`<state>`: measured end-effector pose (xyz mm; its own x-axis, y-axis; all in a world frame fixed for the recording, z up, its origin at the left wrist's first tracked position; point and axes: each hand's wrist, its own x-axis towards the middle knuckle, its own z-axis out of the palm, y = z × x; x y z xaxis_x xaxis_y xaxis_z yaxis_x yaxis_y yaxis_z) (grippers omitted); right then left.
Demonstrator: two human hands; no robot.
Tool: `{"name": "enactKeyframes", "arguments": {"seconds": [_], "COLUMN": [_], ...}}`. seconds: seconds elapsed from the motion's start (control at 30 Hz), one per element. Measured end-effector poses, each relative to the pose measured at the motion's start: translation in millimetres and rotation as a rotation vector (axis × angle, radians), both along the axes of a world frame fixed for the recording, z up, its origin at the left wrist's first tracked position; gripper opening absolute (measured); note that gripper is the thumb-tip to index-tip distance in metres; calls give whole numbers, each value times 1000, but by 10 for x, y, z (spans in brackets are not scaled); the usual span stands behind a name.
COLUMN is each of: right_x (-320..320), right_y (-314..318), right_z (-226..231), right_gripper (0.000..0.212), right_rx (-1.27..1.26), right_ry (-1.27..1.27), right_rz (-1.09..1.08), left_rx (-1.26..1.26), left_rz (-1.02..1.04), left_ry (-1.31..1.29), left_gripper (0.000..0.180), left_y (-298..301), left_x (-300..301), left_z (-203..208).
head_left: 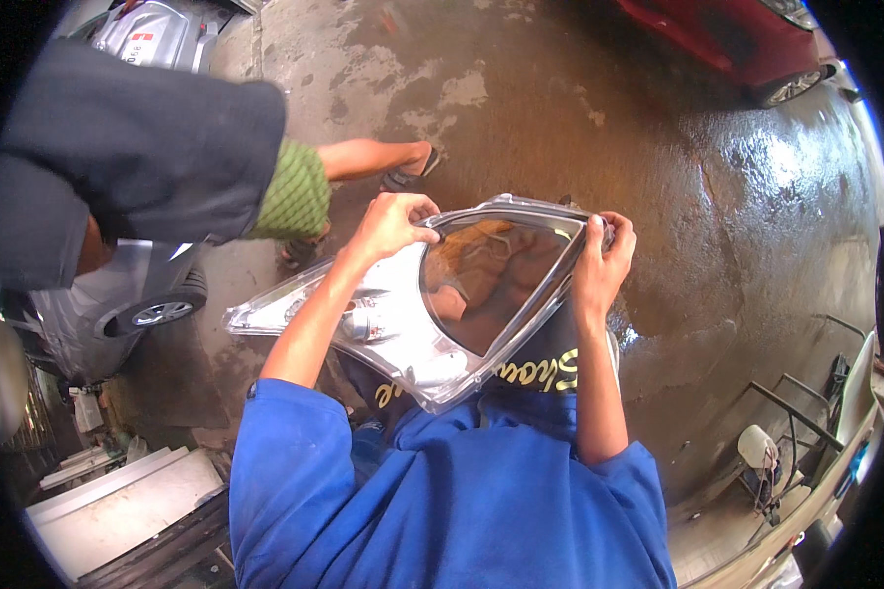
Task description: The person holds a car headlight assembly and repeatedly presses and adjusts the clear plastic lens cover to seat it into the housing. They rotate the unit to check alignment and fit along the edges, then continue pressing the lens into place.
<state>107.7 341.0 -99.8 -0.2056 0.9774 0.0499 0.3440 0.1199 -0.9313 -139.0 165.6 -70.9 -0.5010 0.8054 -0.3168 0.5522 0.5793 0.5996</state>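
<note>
A car headlight with a clear outer edge, a silver inner shell and a large dark glossy panel is held up in front of my blue shirt. It lies tilted, its narrow pointed end to the left. My left hand grips the upper edge, thumb at the rim of the dark panel and fingers curled behind. At the upper right corner, my right hand pinches the frame with the thumb on the front. The dark panel shows a reflection. My fingertips behind the headlight are partly hidden.
Another person in a black shirt and green shorts stands close on the left. A grey car is beyond them, and a red car at the far right. White panels lie lower left; a metal frame stands right. The floor looks wet.
</note>
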Motion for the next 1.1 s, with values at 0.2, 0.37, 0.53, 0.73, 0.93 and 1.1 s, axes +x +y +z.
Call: {"name": "enactKeyframes", "arguments": {"seconds": [0.2,0.37,0.53,0.73,0.93,1.1], "right_x": [-71,-123,-171,-215,-236,-249], "right_y": [37,86,172,189,248,246], "right_z": [63,121,339,622,739,766], "right_gripper": [21,21,28,33,38,40], "right_rx": [7,55,-4,49,77,89], "right_ry": [-19,-41,-181,-270,-333,-352], "right_rz": [0,12,103,133,180,183], "left_rx": [126,129,68,36,-3,-2], "left_rz": [-7,-45,46,13,4,-6], "left_ry": [-160,133,2,-62,-49,-91], "left_gripper": [37,40,39,37,33,32], "left_y": [-73,-2,20,50,97,79], "left_x": [-21,154,42,-115,-60,-87], "left_z": [-14,-65,-177,-153,-74,-127]}}
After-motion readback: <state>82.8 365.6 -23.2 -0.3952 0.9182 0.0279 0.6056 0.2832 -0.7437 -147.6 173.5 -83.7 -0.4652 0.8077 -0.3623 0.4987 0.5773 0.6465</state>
